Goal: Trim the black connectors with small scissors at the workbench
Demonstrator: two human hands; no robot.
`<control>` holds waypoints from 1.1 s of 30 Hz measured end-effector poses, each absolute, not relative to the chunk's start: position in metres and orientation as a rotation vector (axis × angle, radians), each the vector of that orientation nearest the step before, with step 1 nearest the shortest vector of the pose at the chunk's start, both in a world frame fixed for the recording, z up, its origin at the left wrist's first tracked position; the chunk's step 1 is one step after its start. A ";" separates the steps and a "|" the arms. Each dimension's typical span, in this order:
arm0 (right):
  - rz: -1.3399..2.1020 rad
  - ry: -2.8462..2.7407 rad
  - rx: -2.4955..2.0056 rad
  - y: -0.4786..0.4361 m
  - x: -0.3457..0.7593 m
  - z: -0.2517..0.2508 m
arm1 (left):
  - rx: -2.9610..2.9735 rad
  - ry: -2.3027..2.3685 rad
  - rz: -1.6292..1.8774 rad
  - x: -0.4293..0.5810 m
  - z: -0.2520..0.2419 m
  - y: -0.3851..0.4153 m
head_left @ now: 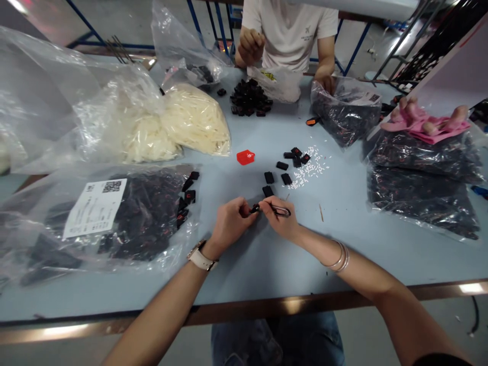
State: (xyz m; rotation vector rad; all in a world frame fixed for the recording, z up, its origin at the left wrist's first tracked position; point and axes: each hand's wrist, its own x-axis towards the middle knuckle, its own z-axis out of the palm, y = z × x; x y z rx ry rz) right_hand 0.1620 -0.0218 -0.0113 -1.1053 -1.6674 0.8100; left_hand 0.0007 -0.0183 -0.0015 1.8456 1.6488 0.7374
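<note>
Near the middle of the table, my left hand [232, 221] is closed, pinching a small black plastic part [254, 208] between thumb and fingers. My right hand [282, 223] grips a pair of tweezers [282, 211], whose rounded end sticks out past the fingers; its tip meets the black part, but the contact is too small to make out. Just beyond my hands lie several loose black plastic parts [282, 165], some with red marks. A scatter of tiny white pieces [310, 170] spreads beside them, and a flat red piece [245, 157] lies to their left.
Clear bags of black parts stand at left [133, 213] and right [419, 195], with pink gloves [430, 122] on the right one. A bag of cream strips [196, 119] is behind. Across the table, a person in a white shirt [292, 35] works by a black pile [250, 96].
</note>
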 end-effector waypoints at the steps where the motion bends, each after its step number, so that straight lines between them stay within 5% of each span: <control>1: 0.805 -1.685 -1.114 -0.021 0.161 -0.011 | 1.847 1.647 0.738 0.001 -0.002 -0.018; 24: 0.798 -1.818 -1.157 -0.020 0.158 -0.007 | 1.866 1.623 0.753 0.001 -0.001 -0.019; 33: 1.077 -1.325 -1.128 -0.018 0.164 -0.014 | 1.774 1.540 0.765 -0.004 0.002 -0.019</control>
